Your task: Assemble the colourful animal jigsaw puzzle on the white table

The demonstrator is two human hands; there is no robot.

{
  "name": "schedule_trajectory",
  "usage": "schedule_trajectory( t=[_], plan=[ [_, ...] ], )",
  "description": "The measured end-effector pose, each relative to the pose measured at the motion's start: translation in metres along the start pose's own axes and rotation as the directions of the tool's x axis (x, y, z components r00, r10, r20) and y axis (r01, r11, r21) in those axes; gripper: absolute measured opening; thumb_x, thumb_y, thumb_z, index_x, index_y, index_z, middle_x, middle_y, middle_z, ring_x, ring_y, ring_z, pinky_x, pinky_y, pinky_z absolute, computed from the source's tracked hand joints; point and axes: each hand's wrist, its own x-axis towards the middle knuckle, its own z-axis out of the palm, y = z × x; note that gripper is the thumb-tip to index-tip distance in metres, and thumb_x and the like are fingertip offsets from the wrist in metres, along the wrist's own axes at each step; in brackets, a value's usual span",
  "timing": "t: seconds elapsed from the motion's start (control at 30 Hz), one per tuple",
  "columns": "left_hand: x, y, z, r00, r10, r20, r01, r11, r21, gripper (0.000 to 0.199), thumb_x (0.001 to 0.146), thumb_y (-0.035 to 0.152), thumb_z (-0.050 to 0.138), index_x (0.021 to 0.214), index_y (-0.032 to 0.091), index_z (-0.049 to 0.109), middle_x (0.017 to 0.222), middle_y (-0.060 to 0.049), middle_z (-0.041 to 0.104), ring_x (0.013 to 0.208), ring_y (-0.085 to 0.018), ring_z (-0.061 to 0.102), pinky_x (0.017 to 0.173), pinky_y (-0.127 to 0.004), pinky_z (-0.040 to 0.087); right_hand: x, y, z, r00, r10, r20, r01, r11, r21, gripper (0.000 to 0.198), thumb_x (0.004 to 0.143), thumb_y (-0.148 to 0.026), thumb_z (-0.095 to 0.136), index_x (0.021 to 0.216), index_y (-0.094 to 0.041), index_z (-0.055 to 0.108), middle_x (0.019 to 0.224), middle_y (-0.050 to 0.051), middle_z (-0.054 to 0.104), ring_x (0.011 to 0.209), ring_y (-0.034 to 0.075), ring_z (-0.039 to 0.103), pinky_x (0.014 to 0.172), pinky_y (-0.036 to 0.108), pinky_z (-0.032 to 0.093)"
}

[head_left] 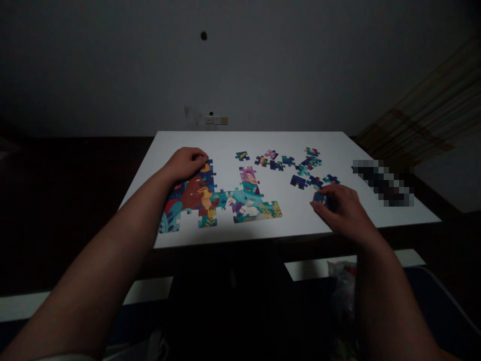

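A partly joined jigsaw puzzle (195, 193) lies on the left half of the white table, showing a brown bear and white rabbits. My left hand (186, 163) rests over its upper left corner, fingers curled and thumb near the fingertips. Whatever those fingers hold, if anything, is hidden. Between the thumb and fingers of my right hand (341, 208) is a dark blue puzzle piece (321, 199), close to the table's right front. Just beyond it lie loose puzzle pieces, among them a dark blue one (298, 182) and another (314, 182).
Several more loose pieces (277, 165) are scattered toward the back of the table (210, 238); a single one (242, 156) lies above the joined puzzle. A blurred dark object (383, 183) sits by the right edge. Below the table is a plastic bag (343, 283).
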Motion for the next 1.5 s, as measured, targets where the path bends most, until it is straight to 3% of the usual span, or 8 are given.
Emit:
schedule_trajectory(
  t=[0.17,0.33,0.63,0.77,1.5],
  plan=[
    [-0.002,0.002,-0.001,1.000,0.009,0.003,-0.009,1.000,-0.006,0.040,0.097,0.049,0.073,0.119,0.022,0.094,0.119,-0.013,0.093,0.113,-0.036,0.085,0.109,-0.048,0.064,-0.001,-0.006,-0.003,0.992,0.119,-0.043,-0.117,0.992,0.039,0.033,0.100,-0.057,0.075,0.120,-0.031,0.071,0.124,0.016,0.081,0.128,0.044,0.073,0.109,0.061,0.061],
    [-0.002,0.002,-0.001,1.000,0.015,0.001,-0.015,1.000,-0.017,0.037,0.097,0.048,0.075,0.116,0.023,0.094,0.118,-0.013,0.093,0.113,-0.036,0.085,0.110,-0.049,0.064,-0.001,-0.013,-0.004,0.983,0.180,-0.024,-0.180,0.983,0.032,0.040,0.098,-0.059,0.076,0.125,-0.029,0.078,0.129,0.018,0.083,0.137,0.046,0.072,0.113,0.064,0.061],
    [-0.002,0.005,-0.001,1.000,0.010,0.006,-0.010,1.000,-0.016,0.037,0.096,0.047,0.074,0.116,0.023,0.094,0.116,-0.013,0.093,0.113,-0.035,0.085,0.108,-0.048,0.064,0.000,-0.013,-0.002,0.993,0.111,-0.038,-0.111,0.994,-0.010,0.037,0.103,-0.057,0.072,0.121,-0.026,0.083,0.124,0.018,0.086,0.130,0.046,0.074,0.113,0.064,0.060],
    [-0.001,0.003,0.000,1.000,0.020,0.004,-0.020,1.000,-0.006,0.037,0.095,0.047,0.075,0.115,0.023,0.095,0.115,-0.013,0.093,0.111,-0.036,0.085,0.108,-0.048,0.064,0.000,-0.013,-0.001,0.993,0.114,-0.043,-0.115,0.993,-0.024,0.041,0.104,-0.058,0.072,0.126,-0.025,0.084,0.128,0.018,0.086,0.132,0.046,0.073,0.113,0.063,0.060],
    [-0.002,0.006,-0.001,1.000,0.025,0.004,-0.025,0.999,0.020,0.037,0.096,0.046,0.074,0.116,0.023,0.095,0.117,-0.012,0.093,0.112,-0.036,0.085,0.108,-0.047,0.064,0.003,-0.017,-0.003,0.994,0.104,-0.039,-0.105,0.994,-0.027,0.033,0.104,-0.057,0.071,0.115,-0.028,0.083,0.123,0.015,0.088,0.123,0.044,0.078,0.109,0.063,0.062]
  ],
)
